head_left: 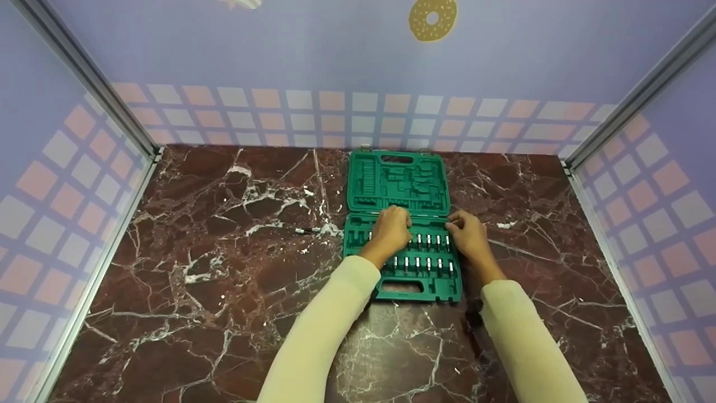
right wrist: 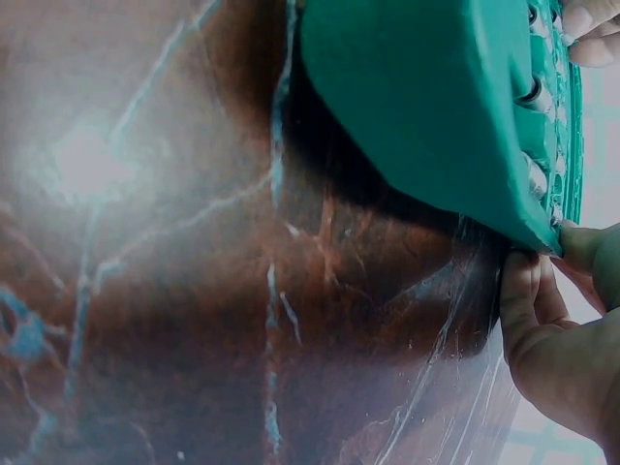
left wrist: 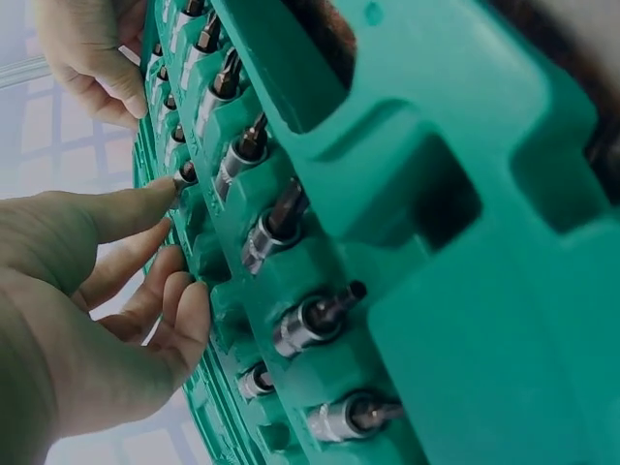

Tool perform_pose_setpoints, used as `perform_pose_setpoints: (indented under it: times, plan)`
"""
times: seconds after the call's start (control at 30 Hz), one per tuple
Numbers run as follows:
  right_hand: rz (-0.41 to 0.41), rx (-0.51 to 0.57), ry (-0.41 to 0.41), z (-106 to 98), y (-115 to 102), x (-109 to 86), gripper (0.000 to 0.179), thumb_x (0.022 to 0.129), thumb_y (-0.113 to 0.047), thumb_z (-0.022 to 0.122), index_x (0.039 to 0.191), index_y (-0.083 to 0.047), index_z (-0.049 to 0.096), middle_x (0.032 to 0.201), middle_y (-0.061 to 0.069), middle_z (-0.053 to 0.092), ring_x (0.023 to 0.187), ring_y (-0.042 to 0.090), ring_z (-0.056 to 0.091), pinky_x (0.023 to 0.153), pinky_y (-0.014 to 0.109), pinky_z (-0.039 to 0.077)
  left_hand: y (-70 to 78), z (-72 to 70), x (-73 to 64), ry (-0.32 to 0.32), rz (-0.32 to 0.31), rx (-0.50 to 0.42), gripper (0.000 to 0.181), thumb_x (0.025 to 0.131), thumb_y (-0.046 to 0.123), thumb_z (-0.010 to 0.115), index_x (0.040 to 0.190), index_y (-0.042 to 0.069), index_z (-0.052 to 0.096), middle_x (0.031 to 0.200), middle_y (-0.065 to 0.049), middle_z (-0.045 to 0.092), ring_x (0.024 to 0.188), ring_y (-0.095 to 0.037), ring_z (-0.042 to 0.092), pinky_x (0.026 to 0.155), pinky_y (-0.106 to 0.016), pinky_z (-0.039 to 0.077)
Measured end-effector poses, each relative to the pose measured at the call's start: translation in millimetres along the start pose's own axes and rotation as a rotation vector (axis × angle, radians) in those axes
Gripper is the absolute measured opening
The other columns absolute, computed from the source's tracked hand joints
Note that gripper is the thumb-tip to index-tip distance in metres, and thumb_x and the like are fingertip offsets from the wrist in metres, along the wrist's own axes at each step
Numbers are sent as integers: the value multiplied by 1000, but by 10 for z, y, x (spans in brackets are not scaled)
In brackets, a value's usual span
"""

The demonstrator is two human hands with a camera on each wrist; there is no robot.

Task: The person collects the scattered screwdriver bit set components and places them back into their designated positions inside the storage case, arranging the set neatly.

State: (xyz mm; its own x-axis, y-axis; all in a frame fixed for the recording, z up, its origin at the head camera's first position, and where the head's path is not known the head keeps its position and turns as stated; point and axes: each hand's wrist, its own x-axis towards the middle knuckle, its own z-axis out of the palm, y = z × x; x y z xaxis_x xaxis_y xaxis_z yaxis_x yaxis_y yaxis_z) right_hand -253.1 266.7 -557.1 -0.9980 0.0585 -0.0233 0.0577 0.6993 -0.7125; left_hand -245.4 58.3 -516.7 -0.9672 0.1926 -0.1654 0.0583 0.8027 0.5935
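A green plastic tool case (head_left: 439,288) lies spread out on the table, its lid (head_left: 391,193) folded back toward the wall. Two rows of silver bit sockets (head_left: 429,264) stand in its slots. My left hand (head_left: 389,232) is over the row nearer the hinge, thumb and forefinger pinching one bit socket (left wrist: 185,174) at its slot; the other fingers curl beside empty slots. At the right edge of the case, my right hand (head_left: 471,238) grips the rim between thumb and fingers, as the right wrist view also shows.
Left of the case, a small metal piece with a dark end (head_left: 307,230) lies on the dark red marbled table (head_left: 224,313). Purple panels with checkered bands stand behind (head_left: 268,56) and on both sides. The lid's far edge is near the back panel.
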Motion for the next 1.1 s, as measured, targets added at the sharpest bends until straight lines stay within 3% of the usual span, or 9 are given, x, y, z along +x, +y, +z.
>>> perform_pose_setpoints:
  times: [0.13,0.23,0.43,0.57,0.8,0.93,1.1]
  plan:
    - [-11,-12,5,-8,-11,-1,21,102,-12,63,116,2,68,112,27,73,105,44,68,93,57,52,29,-4,15,13,-15,-2,9,91,7,77,91,11,69,112,-4,66,100,-18,60,75,-33,54]
    - [-14,-16,4,-12,-18,-1,21,102,-13,63,116,2,68,112,27,73,105,45,67,94,58,52,40,-1,26,32,-23,-17,27,91,2,75,74,14,56,103,-5,65,84,-14,52,63,-31,44]
    - [-22,-11,14,-13,-27,3,20,102,-12,64,116,3,68,111,27,73,105,45,67,94,58,51,40,26,43,74,-29,-11,39,93,1,71,69,17,45,95,-3,62,79,-13,44,61,-31,37]
    - [-24,-9,11,-21,-26,2,20,102,-12,63,116,2,68,112,27,73,106,45,67,94,58,52,53,32,43,66,-18,3,36,96,-1,64,71,15,44,93,-4,58,83,-17,47,63,-34,37]
    - [-23,-6,4,-26,-18,-1,21,102,-12,63,116,3,67,111,28,73,104,44,68,92,57,53,28,39,4,53,15,7,6,95,5,72,96,10,68,107,-4,64,104,-23,60,80,-38,54]
    - [-16,-9,-2,-9,-20,-19,20,102,-12,63,116,2,68,111,28,73,104,44,68,92,56,53,-26,27,-22,24,55,-27,11,95,7,73,106,7,71,115,-6,65,110,-25,61,86,-40,56]
    - [-10,-10,-6,-9,-8,-27,21,102,-12,63,116,2,67,111,27,73,104,44,68,94,58,52,-129,-23,-30,-23,119,-114,17,95,10,75,111,4,71,119,-9,66,103,-23,63,85,-39,57]
